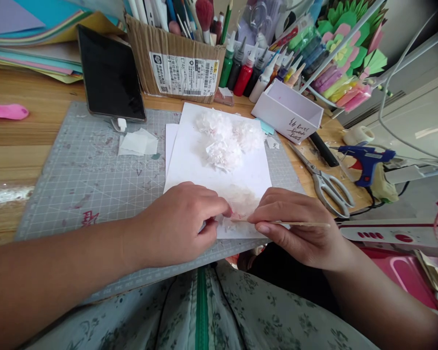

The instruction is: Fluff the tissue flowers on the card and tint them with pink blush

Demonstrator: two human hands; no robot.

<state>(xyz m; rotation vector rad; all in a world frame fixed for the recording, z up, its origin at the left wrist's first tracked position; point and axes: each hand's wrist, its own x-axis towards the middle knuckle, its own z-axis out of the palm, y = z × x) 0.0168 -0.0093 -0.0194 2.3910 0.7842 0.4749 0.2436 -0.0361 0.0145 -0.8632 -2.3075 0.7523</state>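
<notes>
A thin wooden stick (299, 224) lies pinched between the thumb and fingers of my right hand (299, 218). Its left tip touches the near edge of a white ruffled tissue-paper flower (239, 197), where a little pink shows. My left hand (190, 218) is closed, its fingers curled, with the index fingertip pressing that same near edge. Both hands hide part of this flower. Beyond it, three more fluffy white flowers (224, 153) with faint pink tints sit together on white paper sheets (184, 165).
Under the paper is a grey cutting mat (95, 170) with tissue scraps (138, 142). A phone or tablet (111, 73) leans by a cardboard box (182, 70) of brushes. Paint bottles (241, 70), a white box (288, 109), scissors (326, 187) and a blue glue gun (368, 160) stand right.
</notes>
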